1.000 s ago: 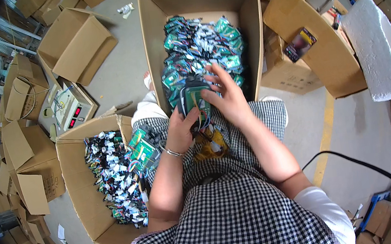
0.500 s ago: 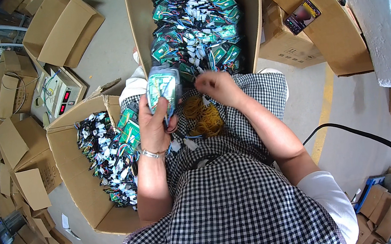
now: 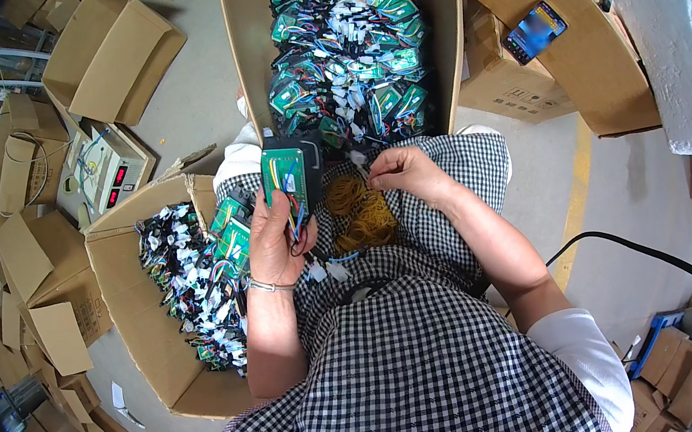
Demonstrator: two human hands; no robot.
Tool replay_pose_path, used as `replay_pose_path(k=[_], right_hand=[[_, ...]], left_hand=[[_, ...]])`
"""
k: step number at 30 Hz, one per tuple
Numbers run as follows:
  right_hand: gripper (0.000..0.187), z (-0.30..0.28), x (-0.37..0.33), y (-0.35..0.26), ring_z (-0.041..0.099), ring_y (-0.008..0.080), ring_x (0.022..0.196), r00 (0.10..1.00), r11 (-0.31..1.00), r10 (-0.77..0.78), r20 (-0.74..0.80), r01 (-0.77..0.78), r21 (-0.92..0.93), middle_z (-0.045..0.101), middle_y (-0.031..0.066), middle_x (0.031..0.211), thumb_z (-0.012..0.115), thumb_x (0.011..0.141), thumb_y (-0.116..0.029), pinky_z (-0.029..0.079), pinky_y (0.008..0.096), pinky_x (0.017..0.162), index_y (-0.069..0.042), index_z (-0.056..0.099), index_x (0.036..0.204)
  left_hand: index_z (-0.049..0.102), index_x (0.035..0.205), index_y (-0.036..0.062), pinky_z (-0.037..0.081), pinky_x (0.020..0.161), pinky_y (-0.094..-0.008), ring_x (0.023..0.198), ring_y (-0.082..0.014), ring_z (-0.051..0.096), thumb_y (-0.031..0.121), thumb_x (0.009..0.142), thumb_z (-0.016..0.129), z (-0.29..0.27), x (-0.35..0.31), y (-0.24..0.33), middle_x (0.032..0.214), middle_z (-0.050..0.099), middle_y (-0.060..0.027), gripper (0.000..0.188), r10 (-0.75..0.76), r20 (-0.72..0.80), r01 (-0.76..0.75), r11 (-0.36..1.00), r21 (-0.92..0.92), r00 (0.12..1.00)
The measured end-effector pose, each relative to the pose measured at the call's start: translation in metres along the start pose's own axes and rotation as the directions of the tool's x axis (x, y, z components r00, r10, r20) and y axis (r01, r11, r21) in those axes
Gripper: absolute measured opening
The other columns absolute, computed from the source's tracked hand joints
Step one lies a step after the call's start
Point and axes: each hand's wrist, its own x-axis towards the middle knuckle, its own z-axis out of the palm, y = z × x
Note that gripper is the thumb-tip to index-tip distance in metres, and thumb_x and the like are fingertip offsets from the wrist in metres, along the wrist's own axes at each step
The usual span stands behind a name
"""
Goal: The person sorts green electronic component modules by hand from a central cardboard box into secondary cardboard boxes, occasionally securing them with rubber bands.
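My left hand point(image 3: 273, 239) is closed around a green circuit board point(image 3: 287, 180) in a black housing, its thumb on the board's face. Coloured wires hang from the board's lower end, and white connectors point(image 3: 337, 270) lie below against the checked apron. To the right, my right hand point(image 3: 410, 174) has its thumb and fingertips pinched together; what they hold, if anything, is too small to make out. A white connector point(image 3: 358, 158) shows just beyond those fingertips. Beneath and between the hands, a heap of yellow rubber bands point(image 3: 363, 222) rests on the apron.
A tall carton point(image 3: 447, 37) ahead holds rows of wired circuit boards. Another carton point(image 3: 140, 348) at the left holds more of them. A phone point(image 3: 534, 32) lies on a cardboard box at the right, beside a white foam slab point(image 3: 675, 59). A device with red displays point(image 3: 117, 172) stands far left.
My right hand has moved slightly right and down, away from the far carton. The board in my left hand has turned a little and now appears steadier.
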Motion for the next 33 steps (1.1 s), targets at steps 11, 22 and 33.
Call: replay_pose_path(k=[11,22,33], right_hand=[[0.002,-0.014,0.027,-0.007,0.049,0.0054,0.061,0.547,0.837,-0.548,-0.633,0.37,-0.404,0.059,-0.0011,0.068,0.064,0.083,-0.001,0.041,0.0212,0.056,0.0,0.064,0.081],[0.01,0.02,0.002,-0.049,0.063,0.0094,0.077,0.985,0.895,-0.127,-0.119,0.166,0.415,0.068,0.0044,0.086,0.063,0.083,0.004,0.049,0.0218,0.068,-0.002,0.063,0.09],[0.004,0.021,-0.024,-0.058,0.063,0.0162,0.062,0.904,0.712,-0.134,0.406,-0.197,0.674,0.065,0.0084,0.075,0.057,0.086,-0.001,0.05,0.0265,0.056,0.0,0.055,0.089]], left_hand=[[0.052,0.116,0.0139,0.034,0.04,-0.0213,0.053,-0.0076,0.05,0.035,0.093,0.059,0.003,0.009,-0.007,0.086,0.059,0.0033,0.032,0.006,-0.014,-0.005,0.999,0.034,1.0],[0.043,0.123,0.0122,0.039,0.042,-0.0221,0.055,-0.0139,0.059,0.034,0.094,0.056,0.017,0.013,-0.013,0.087,0.059,-0.0023,0.039,-0.072,0.148,0.074,0.997,-0.005,0.986],[0.05,0.118,0.0104,0.03,0.043,-0.0232,0.049,-0.0114,0.044,0.042,0.094,0.052,0.005,0.011,-0.011,0.087,0.059,-0.0043,0.039,-0.101,0.285,0.177,0.951,-0.254,0.953]])
